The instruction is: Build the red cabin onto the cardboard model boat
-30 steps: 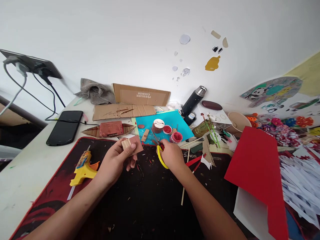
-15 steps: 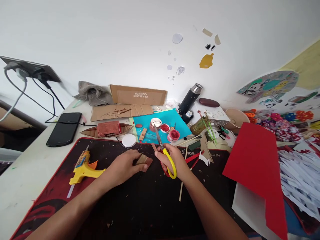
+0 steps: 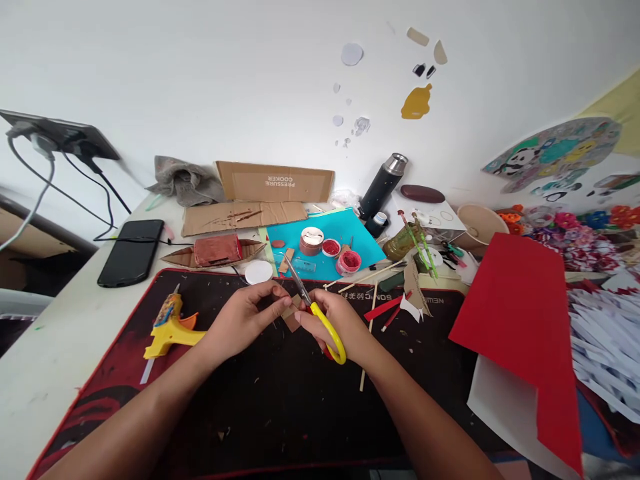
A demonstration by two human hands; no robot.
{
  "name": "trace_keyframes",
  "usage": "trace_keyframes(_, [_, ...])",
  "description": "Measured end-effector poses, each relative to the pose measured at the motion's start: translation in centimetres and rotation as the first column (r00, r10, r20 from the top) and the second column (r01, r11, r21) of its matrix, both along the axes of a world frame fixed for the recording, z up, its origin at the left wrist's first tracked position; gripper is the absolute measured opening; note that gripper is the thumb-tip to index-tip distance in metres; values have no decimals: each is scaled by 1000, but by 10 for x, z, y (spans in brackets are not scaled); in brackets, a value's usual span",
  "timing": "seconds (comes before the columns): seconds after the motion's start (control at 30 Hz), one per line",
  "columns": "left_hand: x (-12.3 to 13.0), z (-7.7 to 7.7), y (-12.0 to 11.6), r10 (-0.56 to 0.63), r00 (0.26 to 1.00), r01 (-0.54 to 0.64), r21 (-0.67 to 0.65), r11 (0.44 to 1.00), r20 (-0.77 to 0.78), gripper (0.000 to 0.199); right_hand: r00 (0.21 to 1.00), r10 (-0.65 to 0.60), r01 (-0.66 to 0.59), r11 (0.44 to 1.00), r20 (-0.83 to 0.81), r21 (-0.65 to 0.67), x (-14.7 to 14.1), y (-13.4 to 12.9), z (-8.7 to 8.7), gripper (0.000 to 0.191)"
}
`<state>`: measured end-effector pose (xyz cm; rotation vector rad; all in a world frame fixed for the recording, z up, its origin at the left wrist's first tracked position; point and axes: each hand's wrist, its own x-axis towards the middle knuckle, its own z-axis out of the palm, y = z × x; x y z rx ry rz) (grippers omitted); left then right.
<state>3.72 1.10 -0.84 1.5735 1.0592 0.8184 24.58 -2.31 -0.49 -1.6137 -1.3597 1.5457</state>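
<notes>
My right hand (image 3: 340, 323) grips scissors (image 3: 327, 330) with a yellow and red handle, their blades pointing up and to the left. My left hand (image 3: 250, 317) has thumb and forefinger pinched on a thin edge of a small cardboard piece close to the right fingertips; the fingers partly hide it. Just below the fingertips shows a flat brown cardboard piece (image 3: 291, 321) over the black mat (image 3: 280, 413). To the left, a yellow glue gun (image 3: 173, 327) lies on the mat. Behind it sits a cardboard boat (image 3: 217, 251) with a reddish-brown cover.
Open paint jars (image 3: 349, 263) stand on a blue sheet (image 3: 280, 230). Behind are cardboard strips (image 3: 275, 183) and a black thermos (image 3: 383, 187). A phone (image 3: 131, 253) lies at left; thin sticks (image 3: 369, 333) and a red card (image 3: 515, 300) are at right.
My hands have come together, fingertips nearly touching. The scissors have moved slightly left, and the left fingers now pinch higher up, with a cardboard piece showing below them.
</notes>
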Motion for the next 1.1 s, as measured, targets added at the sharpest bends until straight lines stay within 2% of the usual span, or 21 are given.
trace_keyframes(0.13, [4, -2, -1, 99, 982, -69, -179, 981, 159, 42, 992, 0, 5, 999, -128, 44, 2, 0, -2, 30])
trace_keyframes(0.27, [9, -6, -1, 227, 894, -64, -392, 918, 385, 45, 970, -62, 78, 995, -233, 60, 0, -1, 2, 39])
trace_keyframes(0.37, [9, -7, -2, 285, 845, -49, -466, 884, 452, 44, 948, -103, 131, 988, -300, 76, -2, -2, 4, 41])
trace_keyframes(0.6, [4, -4, -2, 150, 884, 81, -463, 883, 442, 46, 950, -115, 144, 986, -292, 82, 1, -3, -2, 38])
trace_keyframes(0.8, [4, -2, -2, -3, 960, 114, -380, 918, 280, 47, 959, -119, 142, 987, -257, 75, -1, -6, -5, 32])
trace_keyframes(1.1, [4, -4, -6, 9, 974, 60, -299, 952, 226, 46, 927, -136, 174, 982, -350, 79, -1, -5, -4, 46])
